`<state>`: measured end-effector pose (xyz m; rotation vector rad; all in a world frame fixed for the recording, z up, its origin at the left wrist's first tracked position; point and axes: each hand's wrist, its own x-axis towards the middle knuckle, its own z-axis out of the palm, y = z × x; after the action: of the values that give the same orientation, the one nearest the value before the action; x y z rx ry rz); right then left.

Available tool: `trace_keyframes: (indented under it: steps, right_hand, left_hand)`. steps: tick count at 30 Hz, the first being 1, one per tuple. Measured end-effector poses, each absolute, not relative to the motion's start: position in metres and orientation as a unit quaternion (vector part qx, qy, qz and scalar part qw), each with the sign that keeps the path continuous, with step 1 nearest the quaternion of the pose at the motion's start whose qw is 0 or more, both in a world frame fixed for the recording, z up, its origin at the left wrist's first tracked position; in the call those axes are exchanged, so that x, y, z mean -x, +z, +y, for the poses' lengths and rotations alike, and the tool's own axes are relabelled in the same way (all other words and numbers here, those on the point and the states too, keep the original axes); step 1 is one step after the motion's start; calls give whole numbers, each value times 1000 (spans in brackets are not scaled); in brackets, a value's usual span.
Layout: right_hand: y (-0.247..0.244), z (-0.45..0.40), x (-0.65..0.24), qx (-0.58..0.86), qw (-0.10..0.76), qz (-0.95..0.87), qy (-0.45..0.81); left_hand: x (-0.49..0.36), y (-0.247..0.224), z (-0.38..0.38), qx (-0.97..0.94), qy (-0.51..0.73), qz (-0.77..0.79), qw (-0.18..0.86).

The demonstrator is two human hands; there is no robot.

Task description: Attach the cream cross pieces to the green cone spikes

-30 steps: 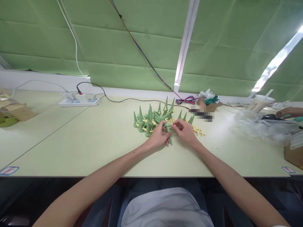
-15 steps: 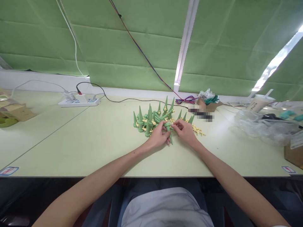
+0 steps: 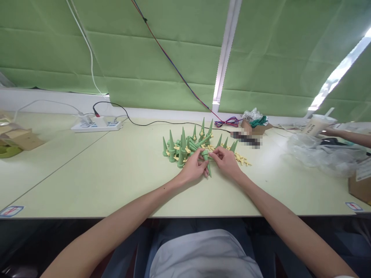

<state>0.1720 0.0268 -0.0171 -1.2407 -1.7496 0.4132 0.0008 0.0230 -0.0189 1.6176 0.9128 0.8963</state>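
since the earlier frame, a co-worker's bare forearm has come into view, well to the right of our landmark, the cluster of green plastic cones standing on the table; our own hands have barely moved.

we hold one tapered green plastic cone at the near right edge of the cluster, its wide ringed end towards the cluster and its narrow tip pointing down towards us. our left hand is curled around it, thumb and fingers closed on its body. our right hand is pinching at the side of the wide end, thumb and forefinger pressed together; what small bit sits between those fingertips, we cannot tell.

small yellow plastic pieces lie loose just to the right of the cluster, and similar ones are fitted on several standing cones. some green cones lie on their sides within the cluster.

behind the cluster, a thin black cable runs across the pale yellow-green table; farther left, it meets a white power strip. behind and to the right of the cluster we see a coil of red and blue wire and a small brown cardboard box. well to the right are clear plastic bags and a white lidded cup with a straw, near the co-worker's forearm.
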Motion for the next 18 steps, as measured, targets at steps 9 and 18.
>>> trace_keyframes:
  steps: [9, 18]
  right_hand:
    - [-21, 29, -173, 512, 427, -736, 118]
    - [-24, 30, -173, 510, 395, -758, 101]
  left_hand:
    - [0, -23, 25, -678, 372, 368, 517]
    - [2, -22, 25, -691, 360, 376, 502]
